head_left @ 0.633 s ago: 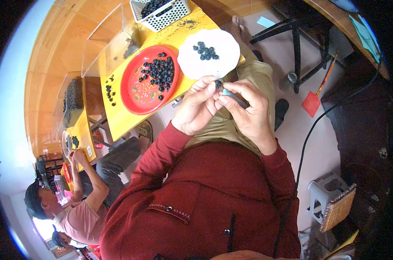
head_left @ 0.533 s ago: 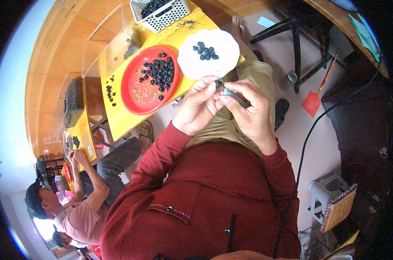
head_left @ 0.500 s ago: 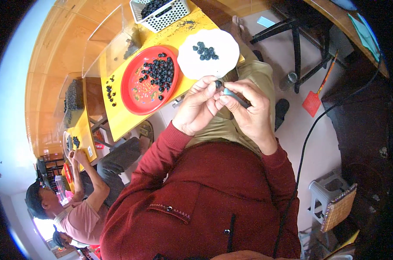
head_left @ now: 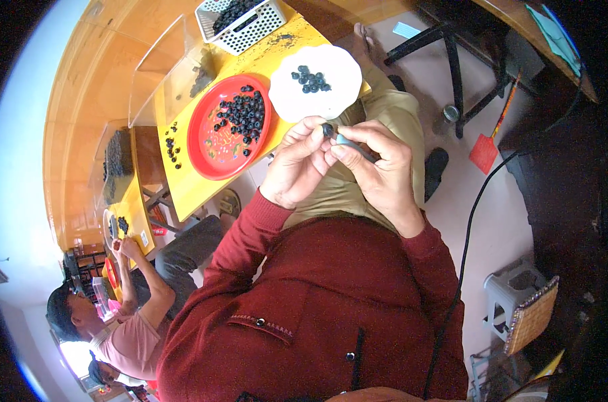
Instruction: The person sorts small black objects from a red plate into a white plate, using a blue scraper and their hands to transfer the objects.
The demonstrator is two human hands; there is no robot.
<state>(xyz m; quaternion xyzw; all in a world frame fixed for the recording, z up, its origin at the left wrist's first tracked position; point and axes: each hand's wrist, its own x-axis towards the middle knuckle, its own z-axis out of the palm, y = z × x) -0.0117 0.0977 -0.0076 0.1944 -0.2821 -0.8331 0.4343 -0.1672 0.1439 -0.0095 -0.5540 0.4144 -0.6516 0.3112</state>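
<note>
Above my lap, my left hand (head_left: 296, 164) pinches a small dark round piece (head_left: 327, 130) between thumb and fingertips. My right hand (head_left: 383, 175) is closed around a slim grey tool (head_left: 359, 149) with a light-blue part near its front. The tool's tip points at the dark piece; whether it touches cannot be made out. Just beyond my hands lies a white scalloped plate (head_left: 347, 65) with several dark round pieces in its middle. Left of it, a red oval tray (head_left: 197, 137) holds a larger heap of similar dark pieces.
A yellow table (head_left: 178, 191) carries a white perforated basket (head_left: 254, 35) of dark pieces, loose pieces and crumbs. A clear panel (head_left: 153, 80) stands along its far side. At left, another person (head_left: 133, 328) works at a second table. A cable (head_left: 470, 231) hangs at right, near a grey stool (head_left: 512, 295).
The view has shifted slightly, so both hands appear a little further left. My grip on the dark piece and the tool looks the same, with the tool still against or near it.
</note>
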